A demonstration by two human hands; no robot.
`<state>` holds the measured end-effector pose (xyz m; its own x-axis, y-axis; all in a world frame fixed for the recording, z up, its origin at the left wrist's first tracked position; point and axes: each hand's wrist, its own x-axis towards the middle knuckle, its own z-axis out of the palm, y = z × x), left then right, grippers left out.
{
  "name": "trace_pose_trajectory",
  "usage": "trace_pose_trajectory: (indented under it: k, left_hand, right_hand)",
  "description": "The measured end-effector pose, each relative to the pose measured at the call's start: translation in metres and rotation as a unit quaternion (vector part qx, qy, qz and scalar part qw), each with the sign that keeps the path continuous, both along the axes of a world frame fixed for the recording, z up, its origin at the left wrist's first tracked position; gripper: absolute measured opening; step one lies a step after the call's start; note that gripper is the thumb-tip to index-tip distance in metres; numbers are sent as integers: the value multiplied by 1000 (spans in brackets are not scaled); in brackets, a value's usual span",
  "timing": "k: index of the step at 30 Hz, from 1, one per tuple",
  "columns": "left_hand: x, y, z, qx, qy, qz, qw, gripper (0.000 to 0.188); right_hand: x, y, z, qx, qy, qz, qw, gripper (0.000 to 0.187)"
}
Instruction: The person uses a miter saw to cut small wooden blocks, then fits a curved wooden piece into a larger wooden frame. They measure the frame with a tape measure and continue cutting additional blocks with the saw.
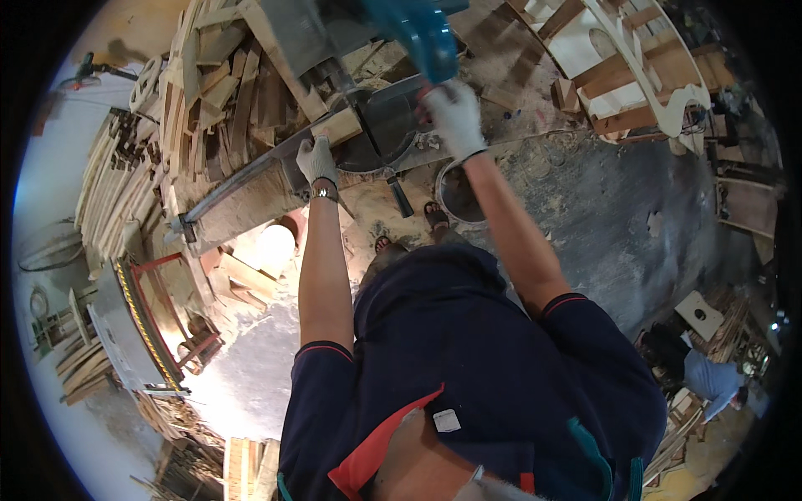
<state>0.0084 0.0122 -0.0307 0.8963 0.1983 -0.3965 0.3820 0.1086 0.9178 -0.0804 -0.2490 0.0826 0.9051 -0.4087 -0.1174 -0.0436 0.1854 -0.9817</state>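
Observation:
A miter saw with a teal head [422,37], a dark round base [380,138] and a black knob handle [400,196] stands on the bench in front of me. My left hand [316,160], in a whitish glove, is closed on the near left end of a short wood block [337,127], holding it on the saw's base left of the slot. My right hand [458,119], gloved too and slightly blurred, is closed at the saw's handle just below the teal head. Its fingertips are partly hidden beside something reddish.
Stacked wood offcuts [238,100] crowd the bench's left side. A metal fence rail [238,179] runs leftward from the saw. Wooden frame pieces [639,75] stand at the far right. A round bucket [459,196] sits below the bench edge. Another person [710,380] is at the lower right.

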Motion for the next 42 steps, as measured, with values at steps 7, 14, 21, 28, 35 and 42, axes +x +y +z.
trace_pose_trajectory:
  k: [7, 14, 21, 28, 35, 42]
  left_hand:
    - [11, -16, 1, 32, 58, -40, 997, 29]
    - [14, 0, -8, 103, 45, -22, 993, 41]
    - [7, -10, -7, 196, 0, -37, 980, 47]
    - [0, -9, 14, 191, -2, -45, 981, 46]
    - [-3, -10, 23, 215, -10, -48, 975, 47]
    - [-7, -14, 33, 214, -9, -44, 976, 43]
  right_hand:
    - [39, -24, 231, -580, -331, 15, 745, 40]
    - [49, 26, 271, -727, 87, 212, 647, 45]
    - [-59, 36, 135, -377, 217, 114, 893, 47]
    - [-74, 33, 96, -384, 201, 93, 896, 49]
    - [-76, 32, 88, -369, 203, 81, 903, 51]
    - [-77, 28, 84, -368, 203, 77, 904, 54]
